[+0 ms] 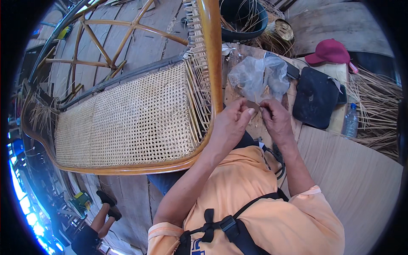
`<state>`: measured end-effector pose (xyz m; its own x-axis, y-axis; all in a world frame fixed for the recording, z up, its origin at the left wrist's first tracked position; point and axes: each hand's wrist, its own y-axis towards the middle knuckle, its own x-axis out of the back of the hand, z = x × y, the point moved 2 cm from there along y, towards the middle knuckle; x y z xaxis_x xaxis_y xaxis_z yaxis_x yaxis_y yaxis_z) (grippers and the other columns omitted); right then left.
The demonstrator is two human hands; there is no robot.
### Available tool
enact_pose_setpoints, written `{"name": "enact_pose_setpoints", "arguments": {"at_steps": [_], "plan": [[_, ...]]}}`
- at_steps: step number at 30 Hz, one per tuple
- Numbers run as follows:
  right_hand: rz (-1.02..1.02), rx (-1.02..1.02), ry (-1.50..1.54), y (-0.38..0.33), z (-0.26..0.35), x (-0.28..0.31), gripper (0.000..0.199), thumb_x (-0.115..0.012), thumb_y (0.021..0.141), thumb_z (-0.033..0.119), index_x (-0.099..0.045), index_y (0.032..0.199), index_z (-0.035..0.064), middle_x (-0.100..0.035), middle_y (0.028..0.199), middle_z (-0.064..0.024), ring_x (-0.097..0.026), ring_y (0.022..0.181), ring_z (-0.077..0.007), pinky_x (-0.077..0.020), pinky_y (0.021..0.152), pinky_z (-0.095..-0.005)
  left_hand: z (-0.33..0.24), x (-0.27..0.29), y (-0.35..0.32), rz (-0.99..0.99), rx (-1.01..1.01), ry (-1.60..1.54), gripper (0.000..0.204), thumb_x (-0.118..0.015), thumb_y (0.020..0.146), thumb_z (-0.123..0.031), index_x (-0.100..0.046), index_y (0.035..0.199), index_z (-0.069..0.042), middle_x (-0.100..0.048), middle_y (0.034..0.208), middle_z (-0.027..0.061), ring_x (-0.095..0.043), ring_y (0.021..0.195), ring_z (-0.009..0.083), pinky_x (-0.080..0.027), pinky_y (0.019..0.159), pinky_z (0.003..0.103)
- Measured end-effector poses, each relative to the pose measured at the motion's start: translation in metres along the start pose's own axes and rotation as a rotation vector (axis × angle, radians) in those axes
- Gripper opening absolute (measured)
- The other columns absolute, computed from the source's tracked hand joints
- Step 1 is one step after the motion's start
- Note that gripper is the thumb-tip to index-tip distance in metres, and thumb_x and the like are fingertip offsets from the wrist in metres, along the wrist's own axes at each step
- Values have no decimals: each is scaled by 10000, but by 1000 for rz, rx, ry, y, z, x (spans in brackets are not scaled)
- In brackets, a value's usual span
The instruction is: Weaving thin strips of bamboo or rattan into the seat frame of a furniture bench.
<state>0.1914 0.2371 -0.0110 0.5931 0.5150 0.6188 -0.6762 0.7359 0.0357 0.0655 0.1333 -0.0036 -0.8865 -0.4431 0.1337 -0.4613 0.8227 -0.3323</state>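
Observation:
My left hand and my right hand are close together in front of me, fingers pinched. A small, thin brownish piece shows between their fingertips; its kind is too small to tell. Just beyond them a crumpled clear plastic bag lies on a wooden surface. To the left of my left hand stands a curved, varnished wooden furniture frame that holds a woven cane panel. Loose cane strands run along the panel's right edge.
At right are a flat black case, a dark red cap, a clear plastic bottle and bundled cane strips. A dark bucket with strips stands at the back. Another person's legs show at lower left.

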Motion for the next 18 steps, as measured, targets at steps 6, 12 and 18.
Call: {"name": "enact_pose_setpoints", "arguments": {"at_steps": [6, 12, 18], "plan": [[40, 184, -23, -2, 0, 5, 139, -612, 829, 15, -584, 965, 23, -602, 845, -152, -617, 746, -308, -491, 686, -355, 11, -20, 11, -7, 74, -151, 233, -576, 904, -181, -594, 1013, 24, -585, 694, 72, -532, 636, 118, -454, 614, 277], [-33, -493, 223, 27, -85, 16, 188, -529, 935, 148, -606, 1041, 13, -580, 715, -7, -537, 611, -64, -451, 564, -227, 14, -48, 31, -8, -31, 8, 213, -541, 896, -183, -571, 937, 24, -574, 693, 134, -550, 628, 181, -458, 627, 308], [-46, -355, 188, 65, -126, 10, 215, -546, 897, 123, -612, 1075, 23, -651, 803, -90, -595, 609, -113, -485, 577, -274, 71, -96, 93, 72, -29, -129, 224, -502, 903, -190, -583, 899, 18, -567, 740, 57, -518, 704, 114, -434, 650, 280]]}}
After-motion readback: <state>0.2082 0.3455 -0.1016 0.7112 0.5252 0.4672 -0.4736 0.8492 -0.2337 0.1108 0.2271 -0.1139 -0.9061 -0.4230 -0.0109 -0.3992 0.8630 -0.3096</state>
